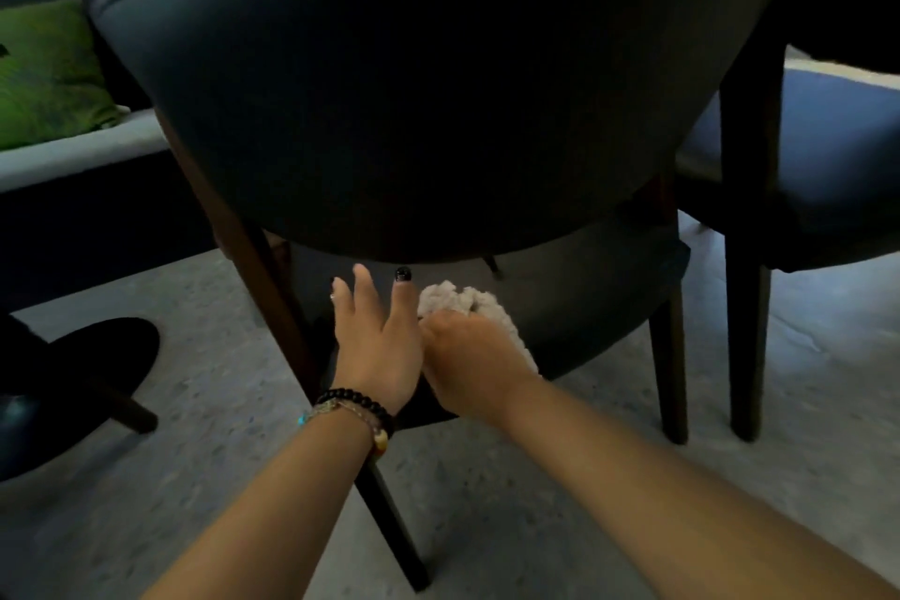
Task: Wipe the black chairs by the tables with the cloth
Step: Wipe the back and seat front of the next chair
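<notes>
Right hand (467, 356) grips cloth (462, 302) on chair (414, 88) seat — left hand (375, 336) splayed at nine o'clock — cloth could bunch, skipping patches.

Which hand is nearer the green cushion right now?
Left. The left hand, fingers spread on the chair, lies on the green cushion's side; the right hand, gripping the cloth, is farther away.

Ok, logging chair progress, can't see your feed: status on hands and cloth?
Left hand open, fingers straight, beside the cloth. Right hand grips cloth on the black chair, on the seat's rear edge under the backrest. Nothing in the way.
</notes>
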{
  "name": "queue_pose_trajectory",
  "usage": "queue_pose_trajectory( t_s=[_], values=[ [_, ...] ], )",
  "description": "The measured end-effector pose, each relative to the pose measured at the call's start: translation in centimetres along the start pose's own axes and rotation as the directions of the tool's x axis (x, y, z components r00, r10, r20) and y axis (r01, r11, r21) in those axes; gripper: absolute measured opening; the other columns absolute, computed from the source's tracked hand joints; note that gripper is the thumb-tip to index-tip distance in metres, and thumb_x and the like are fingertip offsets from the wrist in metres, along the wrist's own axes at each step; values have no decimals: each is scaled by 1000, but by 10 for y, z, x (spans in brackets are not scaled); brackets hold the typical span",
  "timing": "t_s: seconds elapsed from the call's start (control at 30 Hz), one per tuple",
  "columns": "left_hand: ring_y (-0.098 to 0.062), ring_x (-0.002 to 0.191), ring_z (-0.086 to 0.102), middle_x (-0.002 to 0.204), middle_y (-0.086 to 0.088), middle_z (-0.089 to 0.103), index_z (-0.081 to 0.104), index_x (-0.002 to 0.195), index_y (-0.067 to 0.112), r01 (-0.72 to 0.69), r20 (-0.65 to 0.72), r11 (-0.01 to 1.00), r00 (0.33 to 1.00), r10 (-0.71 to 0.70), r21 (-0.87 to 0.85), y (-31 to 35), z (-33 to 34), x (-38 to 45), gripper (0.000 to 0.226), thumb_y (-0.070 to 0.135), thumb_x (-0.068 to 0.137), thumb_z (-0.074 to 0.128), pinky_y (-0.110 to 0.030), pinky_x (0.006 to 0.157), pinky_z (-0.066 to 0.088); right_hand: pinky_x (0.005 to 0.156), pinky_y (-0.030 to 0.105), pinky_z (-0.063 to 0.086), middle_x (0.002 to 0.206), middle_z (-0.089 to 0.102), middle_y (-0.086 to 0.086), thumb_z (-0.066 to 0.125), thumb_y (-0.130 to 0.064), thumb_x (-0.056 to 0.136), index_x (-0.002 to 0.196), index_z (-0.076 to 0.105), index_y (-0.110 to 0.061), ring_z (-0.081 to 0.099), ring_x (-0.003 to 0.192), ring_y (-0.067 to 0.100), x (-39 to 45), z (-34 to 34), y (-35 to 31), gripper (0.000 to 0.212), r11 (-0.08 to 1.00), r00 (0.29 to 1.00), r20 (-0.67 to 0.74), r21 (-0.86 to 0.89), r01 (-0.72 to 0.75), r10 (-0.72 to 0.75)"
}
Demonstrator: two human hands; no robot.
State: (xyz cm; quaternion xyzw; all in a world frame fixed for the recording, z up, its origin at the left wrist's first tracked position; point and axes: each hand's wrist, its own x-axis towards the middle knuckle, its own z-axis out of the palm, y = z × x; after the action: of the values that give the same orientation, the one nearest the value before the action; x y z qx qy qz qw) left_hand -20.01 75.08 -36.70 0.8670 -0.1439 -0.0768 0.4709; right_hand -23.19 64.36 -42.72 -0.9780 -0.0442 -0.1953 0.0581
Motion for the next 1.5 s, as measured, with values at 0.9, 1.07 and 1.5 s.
queue_pose_trajectory(
  t_s=[0.9, 1.07, 1.5],
  values=[
    [-32, 138, 38, 146, -14, 45, 45, 143, 10, -600, 469, 369, 794, 387, 710, -61, 31, 33, 61, 42, 94, 28, -59, 108, 32, 103, 16, 28, 138, 55, -10, 66, -36, 88, 135, 56, -27, 44, 130, 3, -73, -22, 110, 49, 698, 809, 142, 434, -569, 571],
    [-35, 128, 46, 138, -16, 49, 51, 132, 7, -673, 439, 423, 728, 527, 607, -26, 67, 29, 53, 36, 91, 35, -55, 106, 36, 56, 11, 37, 64, 59, -25, 66, -33, 87, 72, 62, -45, 55, 61, -9, -65, -52, 132, 19, 498, 749, 172, 650, -574, 639],
    [-28, 134, 41, 145, -8, 44, 43, 143, 17, -737, 492, 309, 646, 584, 601, 67, 223, 67, 57, 47, 94, 37, -47, 108, 36, 64, 8, 42, 99, 60, -22, 55, -44, 94, 118, 52, -40, 57, 89, -14, -118, -87, 291, 25, 298, 567, -1, 852, -431, 824]
  ],
)
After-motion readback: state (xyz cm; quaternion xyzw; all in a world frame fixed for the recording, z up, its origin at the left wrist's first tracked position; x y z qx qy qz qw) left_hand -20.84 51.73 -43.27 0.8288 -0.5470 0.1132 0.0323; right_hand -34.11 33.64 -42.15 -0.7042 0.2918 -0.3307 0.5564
